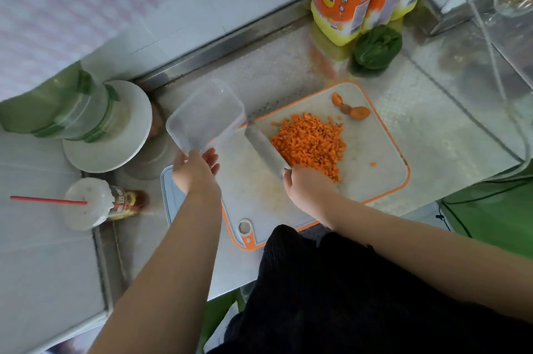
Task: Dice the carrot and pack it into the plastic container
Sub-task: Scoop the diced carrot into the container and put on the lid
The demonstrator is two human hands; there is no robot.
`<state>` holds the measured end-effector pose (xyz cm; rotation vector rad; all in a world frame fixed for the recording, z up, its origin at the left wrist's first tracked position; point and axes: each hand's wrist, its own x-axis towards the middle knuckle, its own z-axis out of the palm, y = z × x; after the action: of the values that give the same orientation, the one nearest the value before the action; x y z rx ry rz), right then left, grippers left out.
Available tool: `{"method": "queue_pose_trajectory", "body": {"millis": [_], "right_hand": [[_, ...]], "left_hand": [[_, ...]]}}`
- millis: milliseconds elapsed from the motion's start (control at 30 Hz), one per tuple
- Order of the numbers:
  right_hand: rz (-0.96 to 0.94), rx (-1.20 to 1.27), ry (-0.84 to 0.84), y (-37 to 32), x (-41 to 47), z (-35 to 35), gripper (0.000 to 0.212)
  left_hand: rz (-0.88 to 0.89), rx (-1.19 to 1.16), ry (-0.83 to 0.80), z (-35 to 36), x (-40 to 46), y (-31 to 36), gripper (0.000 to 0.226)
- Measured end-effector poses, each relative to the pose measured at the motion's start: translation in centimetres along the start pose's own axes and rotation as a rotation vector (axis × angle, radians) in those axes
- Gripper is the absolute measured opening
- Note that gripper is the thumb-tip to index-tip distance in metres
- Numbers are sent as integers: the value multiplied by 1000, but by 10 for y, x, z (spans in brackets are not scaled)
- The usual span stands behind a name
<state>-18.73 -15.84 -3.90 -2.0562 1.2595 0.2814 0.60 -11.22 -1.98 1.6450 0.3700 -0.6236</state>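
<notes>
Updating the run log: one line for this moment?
left hand: holds plastic container, empty | right hand: grips knife | diced carrot: piled on cutting board

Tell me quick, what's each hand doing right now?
Left hand: holds the empty plastic container by its near edge.
Right hand: grips the knife beside the diced carrot.

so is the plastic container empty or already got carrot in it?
Empty. The plastic container is clear with nothing orange inside; the diced carrot is all still piled on the cutting board.
</notes>
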Motion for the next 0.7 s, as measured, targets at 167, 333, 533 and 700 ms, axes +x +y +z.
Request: {"method": "queue_pose_trajectory", "body": {"millis": [167, 333, 533, 700], "right_hand": [[116, 15, 9, 15, 9, -7, 37], [-51, 132, 28, 21, -2, -23, 41], [-268, -144, 252, 43, -25, -57, 39], [-322, -201, 288, 69, -35, -79, 34]], "left_hand": [[-85, -73, 97, -29, -52, -44, 52], [-164, -49, 40, -34, -85, -76, 50], [-184, 290, 102, -45, -88, -93, 43], [797, 583, -13, -45, -121, -83, 43]]}}
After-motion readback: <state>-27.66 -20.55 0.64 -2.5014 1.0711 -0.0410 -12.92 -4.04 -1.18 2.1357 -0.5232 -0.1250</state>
